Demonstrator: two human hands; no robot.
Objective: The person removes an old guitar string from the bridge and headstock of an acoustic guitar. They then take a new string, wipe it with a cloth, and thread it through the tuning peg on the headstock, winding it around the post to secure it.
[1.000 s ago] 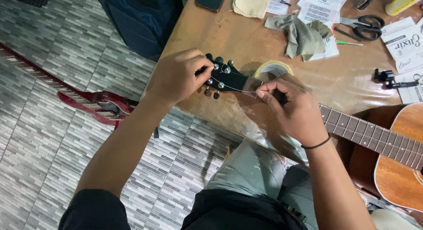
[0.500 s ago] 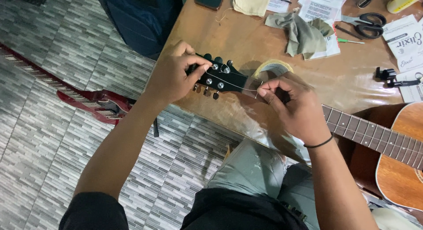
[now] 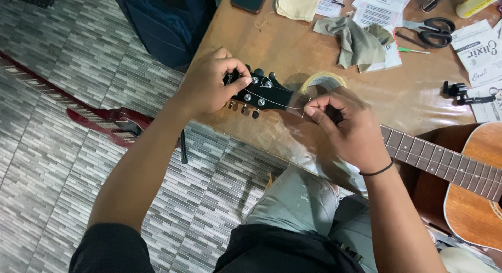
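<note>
My left hand [image 3: 209, 87] has slid from the tuning posts to grip the tip of the black headstock [image 3: 261, 95] over the table [image 3: 293, 48] edge, steadying it, while my right hand [image 3: 348, 126] keeps the guitar string [image 3: 277, 103] pinched taut near the nut.

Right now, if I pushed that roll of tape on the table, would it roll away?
Probably not. The tape roll seems to lie flat on its side on the table, so it would likely slide. It looks hollow, so probably light. The guitar headstock beside it might stop it.
</note>
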